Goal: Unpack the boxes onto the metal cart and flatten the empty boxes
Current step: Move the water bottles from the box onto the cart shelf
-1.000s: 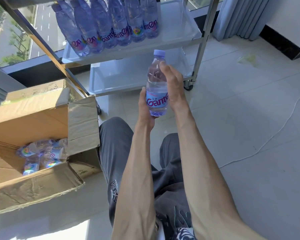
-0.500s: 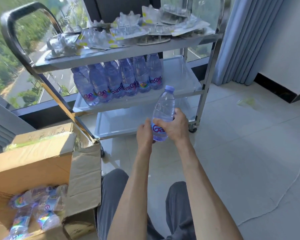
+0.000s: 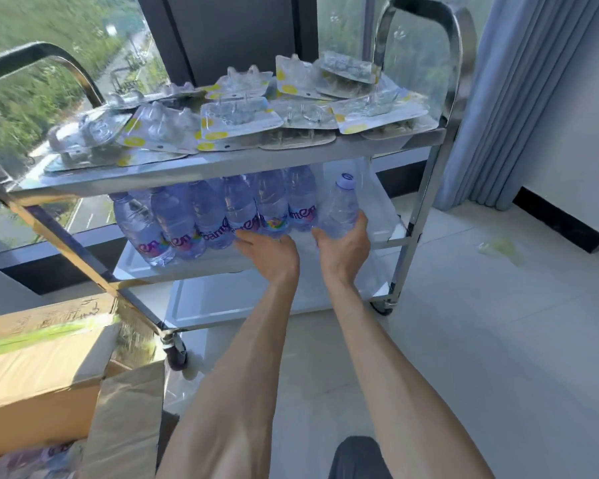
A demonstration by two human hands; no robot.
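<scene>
Landmark: metal cart [image 3: 408, 216], three shelves, on castors, against the window.

Nearest, low and left of the cart's front leg: open cardboard box [image 3: 45, 371], flaps up; blurred bottle labels show in its bottom corner. A dark trouser knee sits at the lower edge of view.

Both forearms reach up to the cart's middle shelf [image 3: 135, 267]. Right hand [image 3: 343, 248] grasps a water bottle [image 3: 338, 210] round its lower body, fingers wrapped, bottle tilted slightly, cap pointing up under the top shelf. Bottle is at the right end of the bottle row [image 3: 215, 216]; whether its base touches the shelf cannot be told. Left hand [image 3: 270, 252] is flat, fingers extended, tips against the bottoms of the row's middle bottles; it holds nothing.

Bottom shelf [image 3: 222, 305] lies below the hands.

Further up: top shelf carries a heap of clear blister packs [image 3: 242, 115] with yellow spots.

Right of the cart: pale blue curtain [image 3: 519, 98], tiled floor.
</scene>
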